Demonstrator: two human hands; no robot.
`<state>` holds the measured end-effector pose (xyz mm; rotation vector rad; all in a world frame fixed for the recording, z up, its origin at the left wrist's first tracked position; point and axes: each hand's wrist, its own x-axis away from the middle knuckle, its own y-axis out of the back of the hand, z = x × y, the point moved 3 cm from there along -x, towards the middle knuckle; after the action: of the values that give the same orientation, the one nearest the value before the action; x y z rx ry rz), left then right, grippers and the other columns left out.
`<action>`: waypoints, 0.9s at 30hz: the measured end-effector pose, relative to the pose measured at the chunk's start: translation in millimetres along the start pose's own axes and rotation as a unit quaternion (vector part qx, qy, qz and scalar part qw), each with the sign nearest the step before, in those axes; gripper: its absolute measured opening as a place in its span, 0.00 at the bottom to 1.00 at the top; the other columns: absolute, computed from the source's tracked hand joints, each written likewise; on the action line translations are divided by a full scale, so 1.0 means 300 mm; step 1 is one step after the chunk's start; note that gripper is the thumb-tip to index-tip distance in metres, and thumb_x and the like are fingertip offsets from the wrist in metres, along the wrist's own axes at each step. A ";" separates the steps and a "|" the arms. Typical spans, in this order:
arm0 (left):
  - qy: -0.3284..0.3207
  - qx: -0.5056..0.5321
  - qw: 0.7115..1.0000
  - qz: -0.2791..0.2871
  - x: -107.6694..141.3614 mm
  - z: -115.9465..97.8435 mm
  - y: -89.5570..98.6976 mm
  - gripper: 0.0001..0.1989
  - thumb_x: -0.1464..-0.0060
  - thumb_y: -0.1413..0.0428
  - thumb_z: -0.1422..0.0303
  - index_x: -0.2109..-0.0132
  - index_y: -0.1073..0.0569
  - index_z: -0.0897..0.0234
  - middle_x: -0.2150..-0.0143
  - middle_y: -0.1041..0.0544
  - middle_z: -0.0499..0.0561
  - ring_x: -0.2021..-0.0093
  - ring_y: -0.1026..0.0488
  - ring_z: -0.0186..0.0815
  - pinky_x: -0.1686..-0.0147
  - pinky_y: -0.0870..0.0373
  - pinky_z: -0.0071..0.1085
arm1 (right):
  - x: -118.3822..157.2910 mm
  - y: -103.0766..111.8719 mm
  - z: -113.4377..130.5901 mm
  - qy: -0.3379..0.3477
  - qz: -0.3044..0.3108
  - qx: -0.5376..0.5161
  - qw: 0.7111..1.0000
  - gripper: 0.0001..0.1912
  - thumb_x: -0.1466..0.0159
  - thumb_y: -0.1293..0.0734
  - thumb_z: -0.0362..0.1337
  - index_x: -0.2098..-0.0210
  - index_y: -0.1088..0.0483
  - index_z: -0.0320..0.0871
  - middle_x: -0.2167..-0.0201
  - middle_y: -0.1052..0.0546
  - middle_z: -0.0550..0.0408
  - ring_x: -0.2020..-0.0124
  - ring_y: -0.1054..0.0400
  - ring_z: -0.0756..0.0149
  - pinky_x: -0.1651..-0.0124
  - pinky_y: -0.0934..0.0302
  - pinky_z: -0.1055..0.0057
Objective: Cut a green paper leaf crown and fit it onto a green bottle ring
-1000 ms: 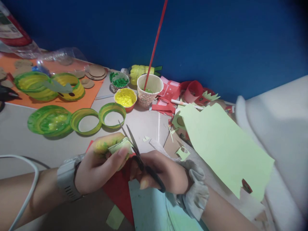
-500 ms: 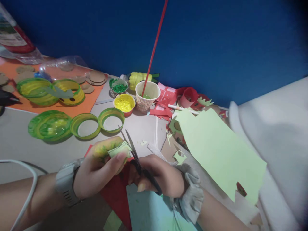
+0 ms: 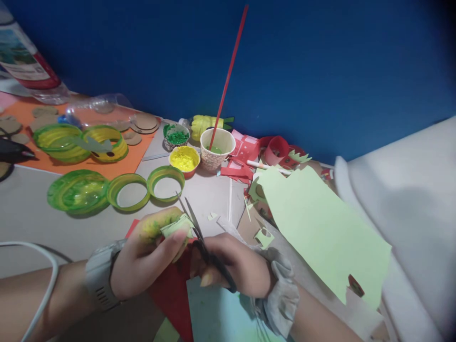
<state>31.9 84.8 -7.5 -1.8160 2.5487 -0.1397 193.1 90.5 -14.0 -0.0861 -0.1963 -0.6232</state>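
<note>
Since a second ago the blades have drawn slightly closer to each other, and the view has tilted so that the hands and the things on the counter sit lower in it; the pose of both hands is nearly the same. The left hand (image 3: pixel 142 259), its index finger smeared with yellow and green paint, is clamped on a small folded piece of pale green paper (image 3: pixel 177 226), pinched between thumb and fingers. The right hand (image 3: pixel 231 266) is closed around the black handles of a pair of metal-bladed scissors (image 3: pixel 199 233), whose blades point up and away, a little parted. They are right by the paper's right edge; whether any of it lies between them cannot be told. The hands are near each other, above a red paper sheet (image 3: pixel 174 289) and a light blue sheet (image 3: pixel 217 308). A grey watch (image 3: pixel 101 275) circles the left wrist, a grey fabric scrunchie (image 3: pixel 281 299) the right.

Beyond the hands, on the pale grey counter (image 3: pixel 199 199), a green-and-yellow painted plastic dish (image 3: pixel 76 190) stands in a row with two rings of the same colours. Behind them are a small cup of yellow paint (image 3: pixel 184 160), a small cup of green paint (image 3: pixel 177 137) and a patterned paper cup (image 3: pixel 213 161) with a thin red stick (image 3: pixel 228 80) leaning in it. To the right lies a large pale green sheet (image 3: pixel 327 232).
</note>
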 end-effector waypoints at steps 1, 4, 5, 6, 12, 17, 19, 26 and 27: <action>0.000 0.004 1.000 0.001 0.001 0.002 0.000 0.17 0.36 0.53 0.60 0.73 0.39 0.61 0.78 0.40 0.43 0.79 0.42 0.29 0.79 0.44 0.27 | -0.001 -0.001 0.000 0.001 -0.002 0.001 1.000 0.31 0.43 0.36 0.62 0.66 0.29 0.36 0.71 0.26 0.53 0.69 0.31 0.66 0.64 0.37 0.73; 0.006 0.008 1.000 0.011 0.002 0.004 -0.002 0.16 0.36 0.54 0.60 0.72 0.39 0.61 0.78 0.40 0.43 0.79 0.42 0.29 0.79 0.44 0.27 | -0.003 -0.003 0.002 0.005 -0.011 0.005 1.000 0.29 0.42 0.35 0.60 0.68 0.30 0.37 0.72 0.26 0.53 0.70 0.32 0.66 0.64 0.37 0.73; 0.009 0.009 1.000 0.013 0.003 0.004 -0.002 0.16 0.36 0.54 0.60 0.71 0.39 0.62 0.78 0.40 0.43 0.79 0.42 0.29 0.79 0.44 0.27 | -0.004 -0.003 0.004 0.007 -0.012 0.005 1.000 0.27 0.41 0.34 0.59 0.68 0.31 0.37 0.72 0.27 0.53 0.70 0.32 0.67 0.64 0.37 0.73; 0.009 0.011 1.000 0.012 0.003 0.002 -0.002 0.16 0.36 0.54 0.60 0.71 0.39 0.62 0.78 0.40 0.43 0.79 0.41 0.29 0.78 0.44 0.27 | -0.005 -0.002 0.006 0.011 -0.012 0.005 1.000 0.26 0.41 0.34 0.58 0.68 0.31 0.37 0.72 0.27 0.54 0.70 0.33 0.68 0.64 0.37 0.74; -0.002 0.013 1.000 0.008 0.003 0.002 -0.002 0.17 0.36 0.54 0.59 0.71 0.38 0.62 0.78 0.40 0.43 0.79 0.40 0.28 0.79 0.43 0.27 | -0.008 0.001 0.021 0.042 -0.019 0.005 0.999 0.22 0.39 0.33 0.53 0.70 0.31 0.38 0.73 0.29 0.57 0.71 0.36 0.71 0.63 0.38 0.76; 0.011 0.019 1.000 -0.007 0.002 0.019 -0.001 0.16 0.36 0.53 0.59 0.71 0.38 0.62 0.78 0.39 0.43 0.79 0.41 0.28 0.79 0.44 0.26 | -0.007 -0.002 0.021 0.040 -0.030 0.017 0.999 0.17 0.39 0.32 0.47 0.71 0.31 0.38 0.74 0.29 0.58 0.73 0.36 0.72 0.64 0.39 0.78; 0.010 0.017 1.000 -0.020 0.003 0.020 0.002 0.16 0.37 0.52 0.58 0.71 0.39 0.61 0.78 0.39 0.42 0.79 0.40 0.28 0.79 0.44 0.26 | -0.006 -0.004 0.022 0.043 -0.032 0.020 0.998 0.14 0.38 0.32 0.44 0.71 0.30 0.38 0.74 0.29 0.58 0.72 0.36 0.72 0.64 0.39 0.78; -0.007 -0.001 0.999 -0.041 0.006 0.009 0.009 0.16 0.36 0.52 0.61 0.72 0.39 0.61 0.78 0.39 0.42 0.79 0.40 0.28 0.78 0.42 0.26 | -0.004 -0.002 0.012 0.048 -0.033 0.020 0.998 0.09 0.39 0.30 0.38 0.70 0.30 0.38 0.73 0.28 0.59 0.72 0.35 0.73 0.64 0.39 0.80; -0.008 -0.006 0.999 -0.044 0.005 0.009 0.009 0.16 0.36 0.53 0.61 0.72 0.40 0.61 0.78 0.39 0.42 0.79 0.40 0.28 0.77 0.42 0.26 | -0.003 -0.002 0.010 0.049 -0.033 0.023 0.998 0.09 0.40 0.30 0.38 0.70 0.30 0.38 0.74 0.29 0.60 0.72 0.35 0.73 0.64 0.39 0.80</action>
<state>29.0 84.0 -10.2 -1.9265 2.4649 -0.1119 191.4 90.9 -11.1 -0.0049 -0.1183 -0.6859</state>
